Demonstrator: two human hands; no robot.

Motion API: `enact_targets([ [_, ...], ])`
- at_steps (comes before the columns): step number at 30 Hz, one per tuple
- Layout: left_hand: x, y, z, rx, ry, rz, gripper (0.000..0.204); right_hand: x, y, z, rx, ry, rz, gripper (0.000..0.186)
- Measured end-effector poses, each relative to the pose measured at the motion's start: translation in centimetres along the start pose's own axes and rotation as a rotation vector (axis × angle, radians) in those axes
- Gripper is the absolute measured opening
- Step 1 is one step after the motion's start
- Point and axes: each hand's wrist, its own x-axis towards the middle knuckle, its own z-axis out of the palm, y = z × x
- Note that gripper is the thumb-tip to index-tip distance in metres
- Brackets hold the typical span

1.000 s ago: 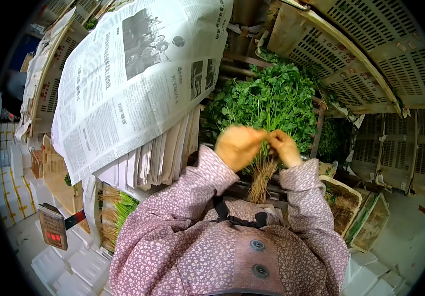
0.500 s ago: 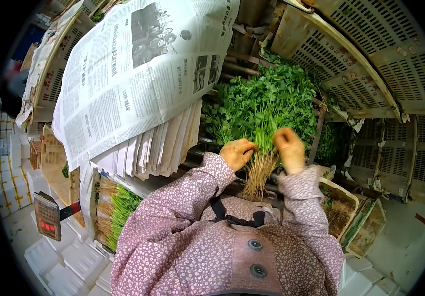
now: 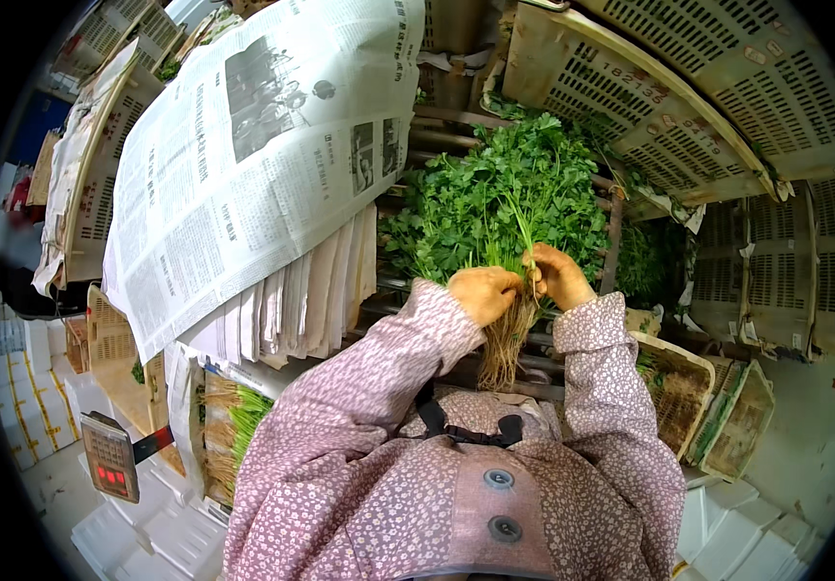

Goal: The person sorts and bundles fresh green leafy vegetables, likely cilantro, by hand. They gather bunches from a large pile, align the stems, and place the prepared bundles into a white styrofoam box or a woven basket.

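A leafy bunch of green herbs [image 3: 495, 194] with long pale roots [image 3: 503, 353] lies on a metal rack in front of me. My left hand [image 3: 485, 295] is closed around the lower stems where the roots begin. Close beside it, a little higher, my right hand [image 3: 555, 276] pinches some stems with thumb and forefinger. A stack of newspaper sheets [image 3: 296, 286], topped by a large printed sheet [image 3: 195, 174], sits to the left of the bunch.
Slotted plastic crates [image 3: 689, 77] stand at the upper and far right, with smaller bins [image 3: 679, 397] lower right. A red-lit display [image 3: 110, 465] is lower left, beside a crate of rooted greens [image 3: 243, 431]. White foam boxes [image 3: 151, 523] lie below.
Compared with half a second ago, my right hand is lower in its reach on the stems, fingers gripping closer to my left hand, which has moved right. The view has shifted slightly.
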Motion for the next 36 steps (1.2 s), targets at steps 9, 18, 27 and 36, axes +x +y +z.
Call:
enact_targets([
  [9,3.2,-2.0,0.7,-0.2,-0.423,-0.44,0.031,-8.8,-16.2,0.7,1.026,-0.515,-0.88,0.018],
  [18,5.9,2.2,-4.0,-0.035,0.11,-0.212,0.024,-3.2,3.4,0.7,-1.462,0.546,-0.777,0.02],
  [27,12.6,-5.1,-2.5,-0.451,-0.081,-0.122,0.042,-4.4,3.1,2.0,-1.296,0.151,-0.586,0.02],
  [36,11.3,-3.3,-3.9,-0.486,-0.042,-0.16,0.043,0.0,2.5,3.5,-1.518,0.626,-0.705,0.009],
])
